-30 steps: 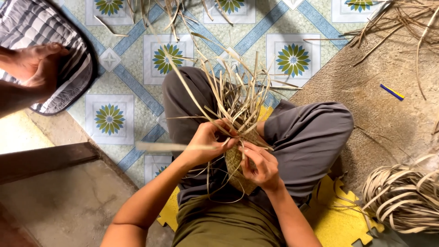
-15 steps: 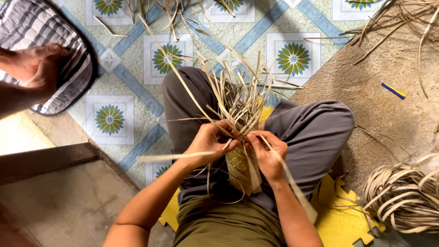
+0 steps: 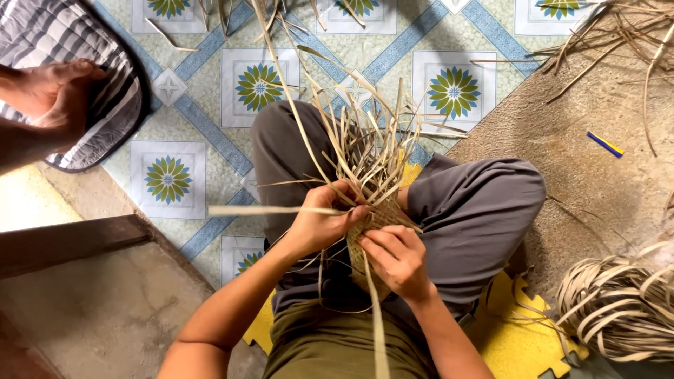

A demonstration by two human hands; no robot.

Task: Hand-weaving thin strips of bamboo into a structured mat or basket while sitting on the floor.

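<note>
Here, the person sat cross-legged in grey trousers (image 3: 477, 210) on a yellow foam puzzle mat (image 3: 519, 330), with a small, half-woven piece of pale, flat straw strips (image 3: 372, 231) held over the lap between both hands. The left hand (image 3: 319, 221) was closed around the upper left edge of the weaving, its fingers curled shut on the strips, and one long pale strip (image 3: 267, 210) ran out sideways from that grip towards the left. The right hand (image 3: 397, 256) lay against the lower right of the woven part, fingers bent and pressed on it, pinching the weave near where another loose strip (image 3: 377, 330) hung down past the wrist. The two hands were just beside each other, touching the same piece. Unwoven strip ends (image 3: 358, 133) fanned upward from the weaving, across the knees and over the patterned floor tiles (image 3: 168, 175) with their green and yellow flower medallions.

To the right, a coil of the same pale strips (image 3: 618, 309) lay on a brown woven mat (image 3: 597, 189), near the right knee. A small blue and yellow stick (image 3: 605, 144) lay farther up that mat, well apart from the hands. At the upper left, another person's bare foot (image 3: 53, 95) rested on a grey striped cushion (image 3: 77, 42).
</note>
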